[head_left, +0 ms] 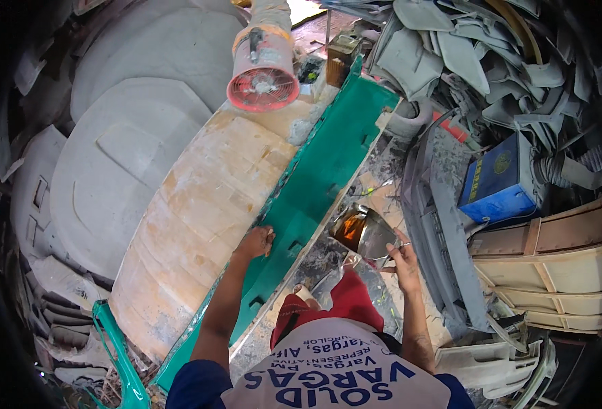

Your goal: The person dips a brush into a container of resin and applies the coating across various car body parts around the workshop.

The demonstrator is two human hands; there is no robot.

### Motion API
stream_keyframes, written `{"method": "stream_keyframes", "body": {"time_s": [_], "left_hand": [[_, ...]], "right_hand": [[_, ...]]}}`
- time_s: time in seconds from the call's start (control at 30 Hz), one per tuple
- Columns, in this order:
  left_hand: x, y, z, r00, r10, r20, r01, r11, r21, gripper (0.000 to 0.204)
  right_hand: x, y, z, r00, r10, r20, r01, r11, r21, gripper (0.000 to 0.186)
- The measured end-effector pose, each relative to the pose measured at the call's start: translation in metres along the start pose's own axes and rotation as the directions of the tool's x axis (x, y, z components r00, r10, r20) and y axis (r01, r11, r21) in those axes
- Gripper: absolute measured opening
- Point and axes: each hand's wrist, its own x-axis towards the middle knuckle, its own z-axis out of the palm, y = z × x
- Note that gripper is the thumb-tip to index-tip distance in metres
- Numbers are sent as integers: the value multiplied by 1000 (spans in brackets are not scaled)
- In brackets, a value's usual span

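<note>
A long green panel [328, 180] runs diagonally in front of me, with cut-outs along its face. Over its left edge, my left hand [255, 243] is closed in a pinch. A small pale bit shows at its fingertips, too small to name. To the right of the panel, my right hand [403, 262] grips the rim of a shiny metal container [377, 238]. Amber liquid [350, 229] lies in the container's far left part. A small white thing shows between the right fingers; its kind is unclear.
A broad tan mould [212, 184] lies left of the panel, beneath a pink-rimmed fan [263, 85]. Large grey shells [127, 174] lean farther left. On the right are a blue box [498, 177], dark grey curved parts [434, 218] and piled grey pieces [451, 51]. A green frame [120, 354] stands lower left.
</note>
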Motion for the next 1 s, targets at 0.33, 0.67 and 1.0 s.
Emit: {"method": "stream_keyframes", "body": {"time_s": [0.33,0.67,1.0], "left_hand": [[118,60,-19,897,-89,-433,-54,950,-307,11],[55,140,15,534,-538,-652,-79,737,-672,27],[-42,204,72,113,-756,-645,-158,627,-763,32]], "right_hand": [[108,-22,-47,986,-2,166,11,998,-54,59],[228,-57,-79,859,109,500,-17,983,-185,68],[260,-39,-52,645,78,760,173,954,-244,70]]}}
